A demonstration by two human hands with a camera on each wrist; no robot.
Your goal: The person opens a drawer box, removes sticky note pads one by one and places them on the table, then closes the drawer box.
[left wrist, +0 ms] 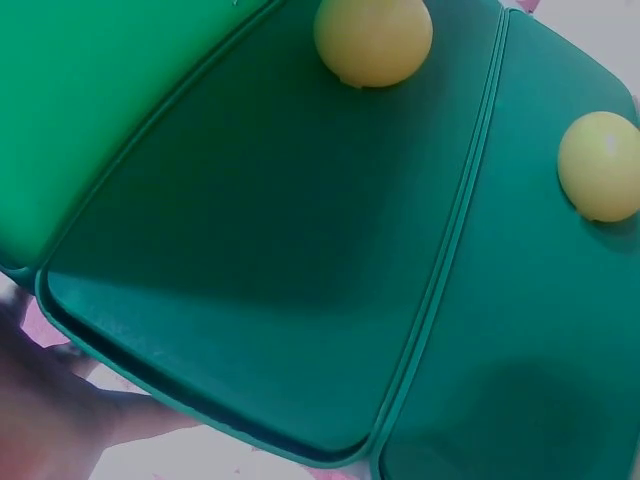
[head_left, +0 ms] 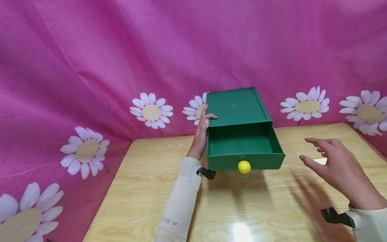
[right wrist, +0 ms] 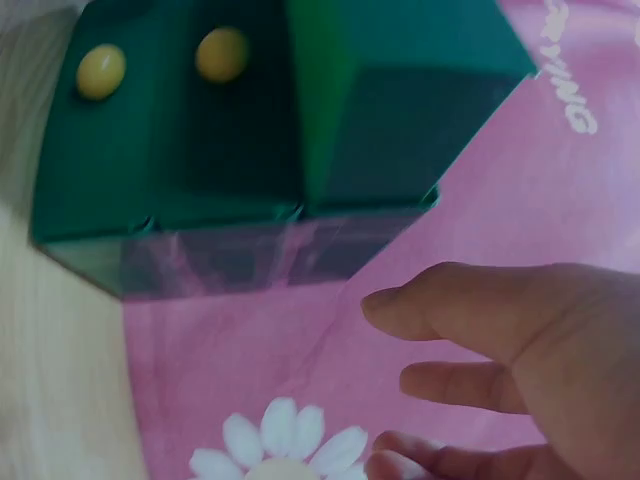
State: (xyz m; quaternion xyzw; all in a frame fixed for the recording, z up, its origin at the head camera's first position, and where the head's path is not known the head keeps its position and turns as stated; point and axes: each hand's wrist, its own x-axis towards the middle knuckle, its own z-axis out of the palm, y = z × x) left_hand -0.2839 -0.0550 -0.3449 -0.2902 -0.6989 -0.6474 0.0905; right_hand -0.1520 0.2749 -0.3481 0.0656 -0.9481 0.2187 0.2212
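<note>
A green drawer cabinet (head_left: 235,104) stands on the table with its top drawer (head_left: 245,161) pulled out; a yellow round knob (head_left: 244,167) sits on the drawer front. No objects show inside the visible part of that drawer. My left hand (head_left: 200,136) rests against the cabinet's left side, one finger over the top edge. Below the pulled-out drawer, the left wrist view has two closed drawer fronts (left wrist: 270,250) with yellow knobs (left wrist: 373,40). My right hand (head_left: 338,168) hovers right of the cabinet, apart from it, fingers spread and holding nothing.
The wooden table (head_left: 151,174) carries the cabinet near its back edge. Behind and to the left hangs a pink cloth (head_left: 169,50) with white daisies. A small pale patch (head_left: 321,161) shows behind my right hand; its kind is unclear.
</note>
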